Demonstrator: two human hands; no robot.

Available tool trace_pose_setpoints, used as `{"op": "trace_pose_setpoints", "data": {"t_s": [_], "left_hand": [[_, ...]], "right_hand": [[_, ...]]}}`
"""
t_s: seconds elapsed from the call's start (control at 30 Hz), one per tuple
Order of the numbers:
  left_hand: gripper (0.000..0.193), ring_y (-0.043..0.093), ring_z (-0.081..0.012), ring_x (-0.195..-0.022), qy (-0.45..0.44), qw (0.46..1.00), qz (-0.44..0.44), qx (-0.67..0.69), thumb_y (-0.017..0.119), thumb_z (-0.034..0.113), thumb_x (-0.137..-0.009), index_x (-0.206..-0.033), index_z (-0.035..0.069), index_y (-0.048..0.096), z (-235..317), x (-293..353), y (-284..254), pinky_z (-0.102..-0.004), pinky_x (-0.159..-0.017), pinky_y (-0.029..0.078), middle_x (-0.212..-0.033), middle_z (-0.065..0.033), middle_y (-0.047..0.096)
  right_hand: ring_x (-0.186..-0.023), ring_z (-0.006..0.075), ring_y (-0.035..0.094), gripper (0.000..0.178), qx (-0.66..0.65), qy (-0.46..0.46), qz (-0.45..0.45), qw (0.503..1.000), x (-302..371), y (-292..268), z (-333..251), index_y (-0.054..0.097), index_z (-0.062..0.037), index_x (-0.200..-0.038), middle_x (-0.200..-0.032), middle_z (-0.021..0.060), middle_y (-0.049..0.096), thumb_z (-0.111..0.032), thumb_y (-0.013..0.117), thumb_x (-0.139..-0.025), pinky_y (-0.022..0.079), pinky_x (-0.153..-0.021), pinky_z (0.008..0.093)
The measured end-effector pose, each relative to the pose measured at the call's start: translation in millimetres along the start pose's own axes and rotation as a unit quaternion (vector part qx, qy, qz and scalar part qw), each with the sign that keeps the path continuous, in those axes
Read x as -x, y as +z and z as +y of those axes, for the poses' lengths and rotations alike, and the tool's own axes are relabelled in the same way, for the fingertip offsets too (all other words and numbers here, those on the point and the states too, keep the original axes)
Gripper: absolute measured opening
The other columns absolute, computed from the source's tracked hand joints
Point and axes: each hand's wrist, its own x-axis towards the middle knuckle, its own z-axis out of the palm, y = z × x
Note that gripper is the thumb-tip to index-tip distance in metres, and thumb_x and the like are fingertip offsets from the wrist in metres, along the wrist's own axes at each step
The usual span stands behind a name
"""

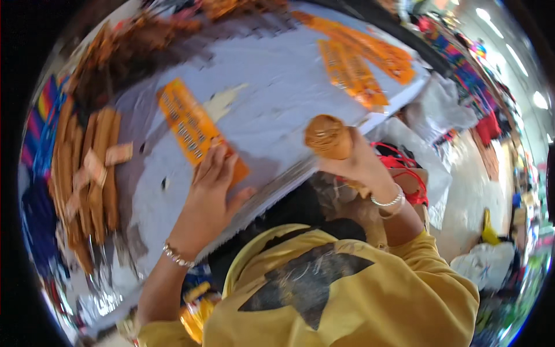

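My left hand [213, 188] lies with its fingers stretched out over the lower end of a flat orange packet [184, 118] with printing on it. The packet rests slantwise on the pale table top [266, 87]. Near the table's front edge, my right hand [364, 165] is closed round a brown bundle [328, 136]. Its rounded, layered-looking end points up toward me, and the rest is hidden by the hand. The two hands are well apart, and the bundle does not touch the packet.
More orange packets [354, 72] lie at the far right of the table. Long brown bundles [95, 173] with pale paper strips are stacked at the left. Dark brown sticks [139, 55] line the far left edge. Clear plastic [442, 110] and red straps [413, 179] lie off to the right.
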Motion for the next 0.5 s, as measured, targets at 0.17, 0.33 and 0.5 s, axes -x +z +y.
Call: {"op": "trace_pose_setpoints", "data": {"t_s": [0.17, 0.33, 0.5], "left_hand": [[0.056, 0.045, -0.0362, -0.121, -0.05, 0.996, 0.022, 0.074, 0.071, 0.022, -0.078, -0.123, -0.004, 0.049, 13.9, 14.3, -3.7, -0.0401, -0.101, 0.037, -0.13, -0.0198, 0.048], [0.047, 0.048, -0.0343, -0.118, -0.067, 0.993, 0.058, 0.08, 0.071, 0.015, -0.077, -0.118, -0.001, 0.054, 15.6, 32.7, 0.8, -0.0414, -0.098, 0.041, -0.123, -0.0172, 0.055], [0.037, 0.053, -0.0346, -0.113, -0.01, 0.993, 0.091, 0.074, 0.066, 0.007, -0.079, -0.115, 0.001, 0.056, 7.4, 48.2, 15.3, -0.0424, -0.096, 0.044, -0.117, -0.0162, 0.059]], "right_hand": [[-0.088, 0.0149, 0.058, 0.067, 0.022, 0.061, -0.057, 0.996, 5.1, 12.7, 33.2, 0.043, 0.0051, -0.122, -0.102, 0.0068, 0.059, -0.01, 0.078, -0.066, 0.049, -0.078, 0.0288], [-0.093, 0.0156, 0.057, 0.069, -0.053, 0.06, -0.092, 0.993, 7.2, 26.8, 32.3, 0.041, 0.0054, -0.123, -0.105, 0.0077, 0.058, -0.009, 0.078, -0.066, 0.048, -0.082, 0.0303], [-0.087, 0.0143, 0.057, 0.053, -0.037, -0.012, -0.037, 0.999, 15.9, 39.6, 6.4, 0.055, 0.0072, -0.11, -0.095, 0.0104, 0.063, -0.016, 0.072, -0.066, 0.047, -0.081, 0.0299]]}}
